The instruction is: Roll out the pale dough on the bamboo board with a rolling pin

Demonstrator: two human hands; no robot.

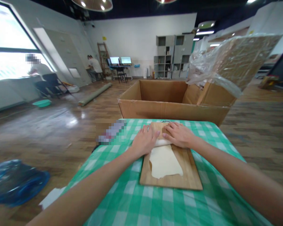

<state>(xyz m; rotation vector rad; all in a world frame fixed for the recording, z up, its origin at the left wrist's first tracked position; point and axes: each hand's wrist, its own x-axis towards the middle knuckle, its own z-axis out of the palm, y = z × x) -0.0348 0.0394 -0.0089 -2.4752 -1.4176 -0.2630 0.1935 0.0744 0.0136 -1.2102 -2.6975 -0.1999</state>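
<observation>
You stand at a table under a green-and-white checked cloth, soft and slightly creased. Around it lies a glossy wood-pattern floor that mirrors the window light. An open cardboard box sits just beyond the table's far edge, and a plastic-wrapped bundle leans above its right side. On the floor to your left are a crumpled blue plastic bag, a long rolled mat and a green basin. At the back wall, 1 person sits at a desk with 2 lit monitors, beside grey cubby shelves. Another person is by the window.

On the cloth lies a rectangular wooden board, smooth and light brown. A thin, pale sheet of dough with a ragged near edge spreads on it. The dough's far end meets a pale roll; you cannot tell whether that is rolled-up dough or a pin.

Your left hand and right hand lie side by side on that roll. Both are palm down with the fingers stretched flat, gripping nothing.
</observation>
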